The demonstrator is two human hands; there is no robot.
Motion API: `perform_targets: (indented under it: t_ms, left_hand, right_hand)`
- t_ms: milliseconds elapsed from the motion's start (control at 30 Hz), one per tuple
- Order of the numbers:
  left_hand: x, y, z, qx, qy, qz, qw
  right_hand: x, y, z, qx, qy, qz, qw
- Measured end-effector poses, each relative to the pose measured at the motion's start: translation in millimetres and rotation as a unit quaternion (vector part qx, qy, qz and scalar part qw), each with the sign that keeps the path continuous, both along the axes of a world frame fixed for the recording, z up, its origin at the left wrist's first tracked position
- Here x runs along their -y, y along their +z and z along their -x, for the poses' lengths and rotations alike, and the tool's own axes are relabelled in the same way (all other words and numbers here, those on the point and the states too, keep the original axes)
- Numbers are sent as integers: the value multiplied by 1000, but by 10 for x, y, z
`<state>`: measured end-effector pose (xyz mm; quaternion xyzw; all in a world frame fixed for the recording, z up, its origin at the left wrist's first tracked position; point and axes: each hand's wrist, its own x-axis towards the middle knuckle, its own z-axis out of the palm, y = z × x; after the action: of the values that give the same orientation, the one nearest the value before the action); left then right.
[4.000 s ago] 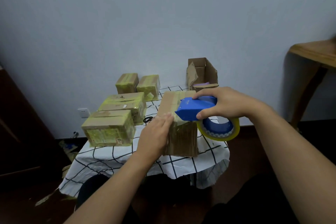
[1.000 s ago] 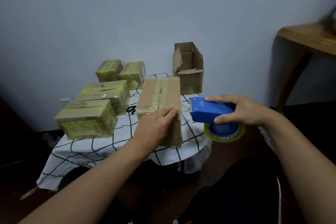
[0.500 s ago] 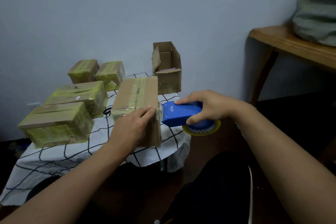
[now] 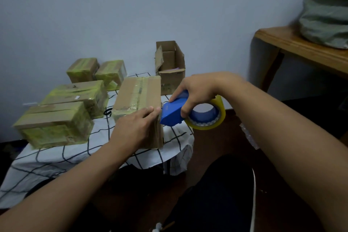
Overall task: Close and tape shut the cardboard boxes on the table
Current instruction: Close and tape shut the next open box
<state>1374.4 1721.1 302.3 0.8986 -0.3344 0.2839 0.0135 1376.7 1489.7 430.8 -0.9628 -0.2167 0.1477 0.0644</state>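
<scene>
- At the worktop's near edge, the brown taped cardboard box (image 4: 138, 100) stands under the flat-fingered left hand (image 4: 135, 127).
- Just right, the right hand (image 4: 197, 90) wraps the blue tape dispenser (image 4: 174, 112), its nose touching the box's corner.

We seem to be in a plain room of a home, used for packing parcels. Left of where our right hand (image 4: 199, 90) grips the blue tape dispenser (image 4: 174, 112), a small table (image 4: 47, 158) wears a white, black-checked cloth and carries several taped cardboard boxes (image 4: 54, 124). Beyond the grip an open box (image 4: 170, 68) stands against a bare, pale wall (image 4: 131, 9). Far to the right of it, a wooden bench (image 4: 301, 47) holds a grey-green bundle of fabric (image 4: 327, 11). The floor (image 4: 212, 143) below is dark wood.
</scene>
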Motion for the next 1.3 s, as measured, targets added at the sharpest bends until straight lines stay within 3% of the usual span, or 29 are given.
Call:
perform_targets:
  t_ms: [100, 200, 233, 300, 433, 567, 633, 700, 833, 1133, 1233, 1300]
  left_hand:
    - [-13, 9, -23, -6, 13, -12, 1000]
    - [-45, 6, -64, -18, 20, -8, 1000]
    - [-43, 2, -70, -27, 19, 0, 999]
    - [-30, 0, -60, -35, 23, 2, 999]
    - [4, -2, -39, -26, 30, -12, 999]
    - [9, 5, -13, -28, 46, 9, 998]
    - [-10, -65, -4, -11, 25, 6, 1000]
    - [-29, -144, -17, 2, 0, 9, 1000]
    - [-82, -194, 38, 28, 44, 45, 998]
    - [-437, -102, 75, -30, 157, 182, 970]
    - [-559, -70, 71, -64, 116, 178, 975]
    - [-620, -18, 78, -149, 73, 280, 946]
  right_hand:
    - [-178, 128, -87, 0, -2, 66, 998]
    - [-301, -36, -149, -42, -17, 231, 972]
    - [-262, -128, -152, -47, -30, 246, 968]
    - [-84, -209, -106, -23, -65, 190, 979]
    - [214, -99, -18, 132, -149, 29, 980]
    - [81, -18, -81, 249, -226, -241, 910]
    - [-129, -13, -160, 250, -236, -373, 862]
    - [-369, -75, -257, 236, -233, -438, 836]
    - [-748, -255, -411, 211, -214, -464, 833]
    - [-892, -315, -484, 221, -206, -409, 861]
    - [-883, -339, -468, 216, -209, -434, 849]
    - [-871, -350, -455, 211, -208, -442, 847]
